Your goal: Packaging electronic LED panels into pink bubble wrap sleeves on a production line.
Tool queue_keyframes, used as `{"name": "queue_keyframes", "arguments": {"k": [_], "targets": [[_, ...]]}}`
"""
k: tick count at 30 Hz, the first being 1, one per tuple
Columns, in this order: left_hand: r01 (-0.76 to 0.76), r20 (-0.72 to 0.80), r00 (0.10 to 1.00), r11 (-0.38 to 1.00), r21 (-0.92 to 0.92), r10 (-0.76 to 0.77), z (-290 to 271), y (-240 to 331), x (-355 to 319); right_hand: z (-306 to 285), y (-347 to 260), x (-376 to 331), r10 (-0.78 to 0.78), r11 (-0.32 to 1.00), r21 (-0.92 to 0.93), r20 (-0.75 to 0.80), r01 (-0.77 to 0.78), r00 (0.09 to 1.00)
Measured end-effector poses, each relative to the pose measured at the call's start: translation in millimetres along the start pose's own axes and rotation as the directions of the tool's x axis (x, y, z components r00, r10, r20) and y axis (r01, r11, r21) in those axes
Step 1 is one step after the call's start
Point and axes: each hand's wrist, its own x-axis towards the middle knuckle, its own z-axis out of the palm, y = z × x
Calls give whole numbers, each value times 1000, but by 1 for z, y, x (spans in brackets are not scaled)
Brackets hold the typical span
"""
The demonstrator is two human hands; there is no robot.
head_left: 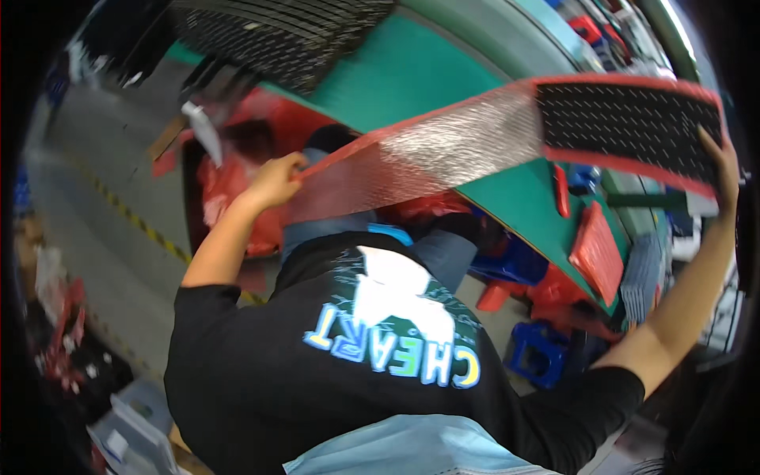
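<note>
A long red-edged bubble-wrap bag (455, 146) stretches between my two hands, in front of my body. Its middle shines silvery, and its left end is see-through red. At its right end lies a black panel (629, 123) with rows of short pale slots, bordered by the red film. My left hand (277, 180) is closed on the bag's left end, at the upper corner. My right hand (722, 162) grips the far right end, with a finger over the panel's edge. Whether the panel sits inside the film or on it, I cannot tell.
A green-topped table (404, 67) stands ahead, bearing a stack of black slotted panels (277, 39), a red packet (598, 253) and a red-handled tool (560, 190). A container of red film (226, 190) is at left. A blue stool (538, 352) stands at lower right.
</note>
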Motion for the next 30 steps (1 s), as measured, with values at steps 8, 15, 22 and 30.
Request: {"name": "queue_keyframes", "arguments": {"k": [8, 15, 22, 30], "targets": [[10, 219, 971, 901, -433, 94, 9, -1, 20, 39, -65, -19, -97, 942, -327, -65, 71, 993], [216, 449, 872, 666, -714, 197, -13, 43, 1, 88, -53, 6, -253, 691, -719, -136, 80, 958], [239, 449, 868, 612, -754, 214, 11, 43, 10, 191, -82, -23, -252, 532, -846, -193, -30, 948], [351, 465, 873, 473, -808, 147, 11, 25, -1, 300, -87, -93, -388, 483, -848, 17, 218, 922]]}}
